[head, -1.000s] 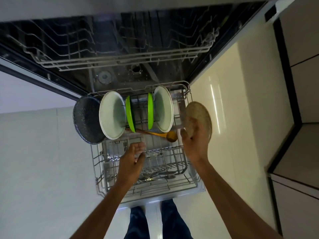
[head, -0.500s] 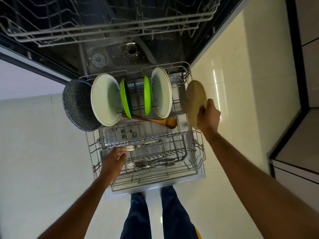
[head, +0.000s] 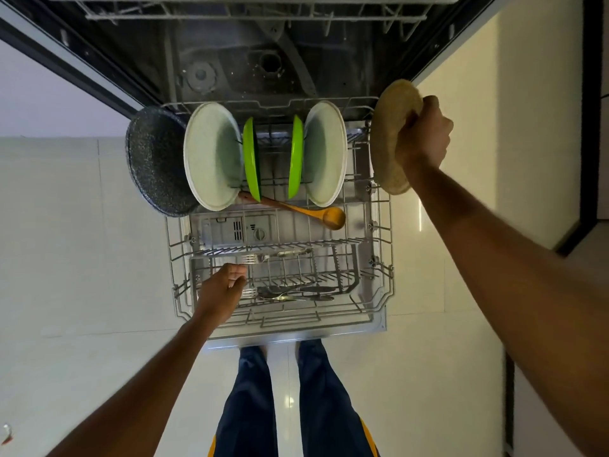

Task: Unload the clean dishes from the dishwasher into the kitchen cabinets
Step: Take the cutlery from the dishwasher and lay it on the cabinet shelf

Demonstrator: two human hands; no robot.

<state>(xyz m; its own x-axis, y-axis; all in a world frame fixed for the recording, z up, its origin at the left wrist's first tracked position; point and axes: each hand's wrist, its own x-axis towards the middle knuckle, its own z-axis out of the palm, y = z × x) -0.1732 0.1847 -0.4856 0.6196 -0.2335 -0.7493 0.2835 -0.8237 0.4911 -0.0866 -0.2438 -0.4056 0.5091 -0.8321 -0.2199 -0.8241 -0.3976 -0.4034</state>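
My right hand (head: 425, 135) grips a round tan plate (head: 389, 140) by its rim, held upright beyond the right side of the pulled-out lower rack (head: 379, 225). My left hand (head: 224, 288) hovers over the rack's front left, fingers loosely curled and apart, right beside a fork (head: 263, 258) on the cutlery section. Standing in the rack's back rows are a dark speckled pan (head: 155, 163), two white plates (head: 211, 156) (head: 326, 153) and two green plates (head: 252, 158) (head: 295, 156). A wooden spoon (head: 306, 212) lies across the rack in front of them.
More cutlery (head: 293, 293) lies at the rack's front. The open dishwasher tub (head: 237, 61) and its upper rack (head: 263, 8) are ahead. My legs (head: 290, 400) stand at the door's front edge on a pale tiled floor. A dark-edged cabinet (head: 590, 159) is at the right.
My right hand lifted the tan plate out of the rack and carried it right and up. My left hand drew back toward the rack's front left, next to the fork.
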